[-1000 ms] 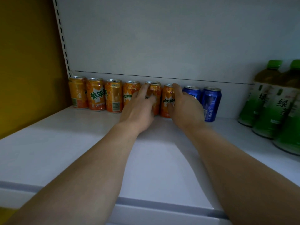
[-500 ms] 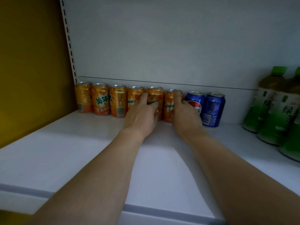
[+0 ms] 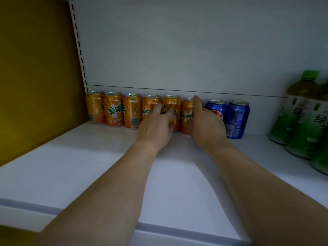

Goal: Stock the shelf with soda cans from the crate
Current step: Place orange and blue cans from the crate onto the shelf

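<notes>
your forearms reach across the bare shelf (image 3: 71,174). your left hand (image 3: 156,126) curls around the fifth orange can (image 3: 171,105); your right hand (image 3: 206,125) grips the sixth orange can (image 3: 187,112), both upright in the back row, directly ahead.

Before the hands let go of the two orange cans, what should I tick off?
1. Left hand grips the fifth orange can: ok.
2. Right hand grips the sixth orange can: ok.
3. Both cans upright on the shelf: ok.
4. In line with the four orange cans to the left: ok.
5. Touching the blue cans: cannot tell.
</notes>
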Motion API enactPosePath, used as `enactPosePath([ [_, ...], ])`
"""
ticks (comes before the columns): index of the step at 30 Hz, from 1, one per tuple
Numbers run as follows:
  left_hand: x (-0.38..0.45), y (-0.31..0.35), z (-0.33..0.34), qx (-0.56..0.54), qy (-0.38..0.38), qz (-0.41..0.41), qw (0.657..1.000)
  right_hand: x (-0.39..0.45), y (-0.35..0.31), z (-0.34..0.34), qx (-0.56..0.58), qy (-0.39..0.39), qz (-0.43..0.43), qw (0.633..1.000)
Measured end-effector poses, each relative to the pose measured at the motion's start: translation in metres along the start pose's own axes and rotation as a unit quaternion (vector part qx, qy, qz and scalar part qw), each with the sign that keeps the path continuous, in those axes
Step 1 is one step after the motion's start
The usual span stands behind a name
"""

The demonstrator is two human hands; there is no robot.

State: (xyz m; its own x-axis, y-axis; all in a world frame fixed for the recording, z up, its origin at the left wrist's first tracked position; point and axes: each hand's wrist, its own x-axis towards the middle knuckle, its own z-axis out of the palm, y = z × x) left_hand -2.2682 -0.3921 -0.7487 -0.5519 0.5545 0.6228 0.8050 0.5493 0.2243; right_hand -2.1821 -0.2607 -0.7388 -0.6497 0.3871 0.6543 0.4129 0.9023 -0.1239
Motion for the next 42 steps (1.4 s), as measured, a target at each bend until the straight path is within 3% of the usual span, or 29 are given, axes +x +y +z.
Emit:
enactPosePath([
  [10, -0.009, 0.007, -0.011, -0.028, 0.023, -0.015, 0.999, 0.001, 0.004, -0.015, -0.001, 0.065, -0.01, 0.998],
  [16, -0.034, 0.013, -0.04, -0.047, -0.042, -0.034, 0.997, -0.008, -0.002, -0.03, -0.001, 0.13, -0.08, 0.988],
  [23, -0.094, 0.025, -0.096, -0.141, -0.019, -0.087, 0.986, -0.024, -0.016, -0.045, -0.014, 0.13, -0.141, 0.981],
  [27, -0.139, 0.034, -0.116, -0.198, 0.086, -0.097, 0.972, -0.065, -0.04, -0.081, 0.097, 0.164, -0.131, 0.973],
  [30, -0.188, 0.047, -0.131, -0.264, 0.184, -0.139, 0.937, -0.127, -0.063, -0.112, 0.213, 0.171, -0.115, 0.955],
  [33, -0.262, 0.052, -0.127, -0.33, 0.15, -0.18, 0.914, -0.201, -0.081, -0.126, 0.305, 0.166, -0.115, 0.931],
  [35, -0.32, 0.044, -0.114, -0.324, 0.082, -0.209, 0.919, -0.253, -0.091, -0.115, 0.339, 0.132, -0.124, 0.923],
  [37, -0.376, 0.03, -0.096, -0.292, 0.016, -0.26, 0.92, -0.31, -0.098, -0.09, 0.361, 0.049, -0.108, 0.925],
  [39, -0.427, 0.015, -0.076, -0.255, -0.07, -0.326, 0.907, -0.369, -0.102, -0.06, 0.358, -0.071, -0.075, 0.928],
  [42, -0.494, -0.002, -0.044, -0.191, -0.248, -0.402, 0.86, -0.446, -0.11, -0.019, 0.304, -0.282, -0.057, 0.908],
])
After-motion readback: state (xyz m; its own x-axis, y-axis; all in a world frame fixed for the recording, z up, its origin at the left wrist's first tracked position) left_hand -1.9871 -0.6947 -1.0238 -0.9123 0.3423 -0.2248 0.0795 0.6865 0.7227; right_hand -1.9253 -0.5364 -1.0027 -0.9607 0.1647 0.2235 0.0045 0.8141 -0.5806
